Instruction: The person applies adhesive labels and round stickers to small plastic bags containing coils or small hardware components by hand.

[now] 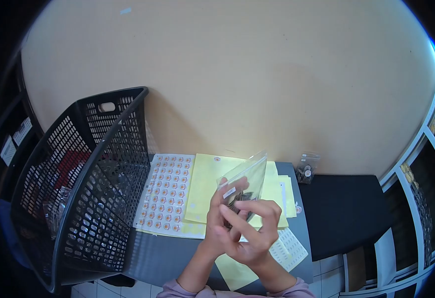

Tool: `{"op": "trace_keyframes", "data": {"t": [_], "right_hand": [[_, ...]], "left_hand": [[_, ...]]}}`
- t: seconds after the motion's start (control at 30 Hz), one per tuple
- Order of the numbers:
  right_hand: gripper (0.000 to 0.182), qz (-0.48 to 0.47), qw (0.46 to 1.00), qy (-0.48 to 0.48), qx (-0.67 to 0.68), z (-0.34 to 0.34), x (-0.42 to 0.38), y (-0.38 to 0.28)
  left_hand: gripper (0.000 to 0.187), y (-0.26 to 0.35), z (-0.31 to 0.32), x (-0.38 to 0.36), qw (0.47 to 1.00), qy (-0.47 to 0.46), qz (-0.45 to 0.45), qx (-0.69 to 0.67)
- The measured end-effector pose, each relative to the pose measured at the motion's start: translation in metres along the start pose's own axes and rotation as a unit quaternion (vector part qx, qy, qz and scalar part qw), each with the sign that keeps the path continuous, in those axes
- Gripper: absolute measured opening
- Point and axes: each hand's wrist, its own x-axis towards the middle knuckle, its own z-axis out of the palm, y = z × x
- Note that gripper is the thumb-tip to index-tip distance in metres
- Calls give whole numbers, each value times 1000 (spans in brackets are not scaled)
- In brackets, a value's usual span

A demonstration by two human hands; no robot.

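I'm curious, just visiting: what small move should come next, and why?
Probably smooth the white label with the right hand: it sits on the clear bag, the left hand supports that bag, and the right fingertips are close by.

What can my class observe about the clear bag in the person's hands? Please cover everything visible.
The clear bag is thin and shiny, apparently plastic, with a strip along its upper edge. It bears a small white label, whose print is too small to read. Dark contents lie low inside, too hidden to identify. Held tilted above the yellow sheets, it rests against the left hand, whose fingers show through it; the right hand is at its lower part.
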Motion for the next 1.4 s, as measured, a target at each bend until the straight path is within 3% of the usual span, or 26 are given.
{"op": "trace_keyframes", "data": {"t": [0.1,0.17,0.2,0.23,0.3,0.37,0.43,0.5,0.53,0.57,0.63,0.67,0.7,0.77,0.87,0.97,1.0,1.03,1.1,1.17,1.2,1.23,1.3,1.4], "right_hand": [[43,67,992,78,75,-16,-19,24],[60,197,972,58,110,-34,-35,47],[68,244,948,-29,202,-44,-50,63],[64,331,868,-112,353,-53,-63,72],[61,445,689,-185,541,-71,-89,78],[59,421,678,-265,541,-79,-110,78],[43,449,626,-287,569,-83,-127,79],[37,467,607,-309,563,-87,-132,92],[37,469,605,-309,563,-90,-135,101],[36,444,639,-299,551,-94,-138,112],[35,398,698,-255,538,-105,-135,142],[32,452,724,-244,461,-114,-134,163],[29,464,765,-204,398,-120,-133,188],[30,519,760,15,391,-116,-127,235],[28,505,804,71,306,-107,-154,334],[30,542,790,21,284,-92,-173,390],[31,494,840,-14,225,-84,-183,406],[32,504,829,-44,238,-77,-187,417],[35,457,867,-86,179,-63,-193,437],[33,460,869,-96,153,-52,-191,445],[31,457,874,-108,126,-48,-192,447],[31,458,872,-113,129,-45,-195,449],[35,442,891,-99,4,-38,-196,450],[39,430,900,-63,-33,-36,-200,440]], "left_hand": [[70,22,13,1,988,3,-72,-137],[72,33,13,-4,950,50,-187,-245],[73,38,12,-10,942,58,-214,-252],[73,40,12,-19,940,55,-217,-257],[74,43,12,-39,927,59,-268,-255],[75,43,20,-58,931,36,-272,-239],[75,39,30,-69,936,13,-276,-220],[76,35,42,-76,949,-30,-274,-154],[82,36,48,-76,937,-35,-305,-168],[82,34,53,-78,936,-34,-307,-168],[89,26,62,-85,965,-33,-242,-99],[91,21,59,-89,962,-52,-253,-89],[91,19,56,-94,962,-50,-253,-87],[86,16,52,-107,951,21,-303,-53],[71,18,43,-128,938,105,-328,33],[55,20,26,-160,920,185,-324,118],[45,22,22,-171,914,209,-310,158],[45,24,19,-179,914,207,-310,158],[36,31,11,-196,865,270,-331,262],[47,29,-26,-250,847,261,-369,281],[59,34,-27,-248,827,256,-404,295],[59,36,-22,-248,824,258,-407,298],[33,40,-8,-239,815,338,-356,309],[33,34,-3,-240,814,362,-325,317]]}}
